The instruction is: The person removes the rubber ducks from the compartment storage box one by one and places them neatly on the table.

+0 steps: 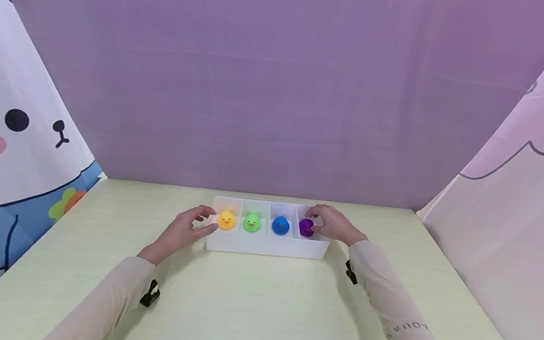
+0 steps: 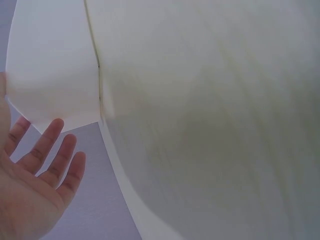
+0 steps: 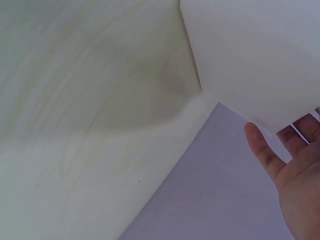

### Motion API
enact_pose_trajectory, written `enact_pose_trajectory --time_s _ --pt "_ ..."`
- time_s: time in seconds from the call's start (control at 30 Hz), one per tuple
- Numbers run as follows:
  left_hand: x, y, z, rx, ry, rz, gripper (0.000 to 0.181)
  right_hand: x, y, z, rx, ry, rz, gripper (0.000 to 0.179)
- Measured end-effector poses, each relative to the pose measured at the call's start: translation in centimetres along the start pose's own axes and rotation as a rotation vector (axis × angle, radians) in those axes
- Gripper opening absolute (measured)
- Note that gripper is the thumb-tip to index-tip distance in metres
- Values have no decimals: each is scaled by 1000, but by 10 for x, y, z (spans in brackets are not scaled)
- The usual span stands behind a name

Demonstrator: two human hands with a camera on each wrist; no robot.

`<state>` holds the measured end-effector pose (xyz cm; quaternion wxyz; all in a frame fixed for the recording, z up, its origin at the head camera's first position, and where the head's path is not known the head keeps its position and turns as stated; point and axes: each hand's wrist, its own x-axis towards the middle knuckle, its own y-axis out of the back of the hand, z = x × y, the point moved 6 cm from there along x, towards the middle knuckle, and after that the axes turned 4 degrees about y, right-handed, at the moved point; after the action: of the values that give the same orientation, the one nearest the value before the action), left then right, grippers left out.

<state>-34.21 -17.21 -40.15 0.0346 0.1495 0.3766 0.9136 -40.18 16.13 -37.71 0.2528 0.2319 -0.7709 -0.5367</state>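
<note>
A white divided box (image 1: 265, 245) sits on the table with a toy duck in each compartment. From left to right they are a yellow duck (image 1: 226, 220), a green duck (image 1: 251, 223), a blue duck (image 1: 280, 225) and a purple duck (image 1: 306, 228). My left hand (image 1: 184, 230) is at the box's left end, thumb and index finger spread, tips beside the yellow duck. Over the right end reaches my right hand (image 1: 335, 224), fingers above the compartment and thumb tip right at the purple duck. Both wrist views show loosely extended fingers against the box's outer end; the ducks are hidden there.
The pale table (image 1: 260, 304) runs back to a purple cloth wall (image 1: 278, 95). Printed cartoon curtains stand at the left (image 1: 19, 169) and right (image 1: 524, 230). A small black clip (image 1: 150, 294) hangs under the left sleeve, another (image 1: 351, 272) under the right.
</note>
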Motion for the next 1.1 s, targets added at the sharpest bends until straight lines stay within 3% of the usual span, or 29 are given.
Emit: enact_pose_trajectory --time_s 0.37,1.1 --pt "0 0 1 -1 -11 10 42 4 -7 0 -6 -32 -48 30" --pt "-1 1 3 -3 -18 10 41 7 -14 -2 -75 18 -57 36"
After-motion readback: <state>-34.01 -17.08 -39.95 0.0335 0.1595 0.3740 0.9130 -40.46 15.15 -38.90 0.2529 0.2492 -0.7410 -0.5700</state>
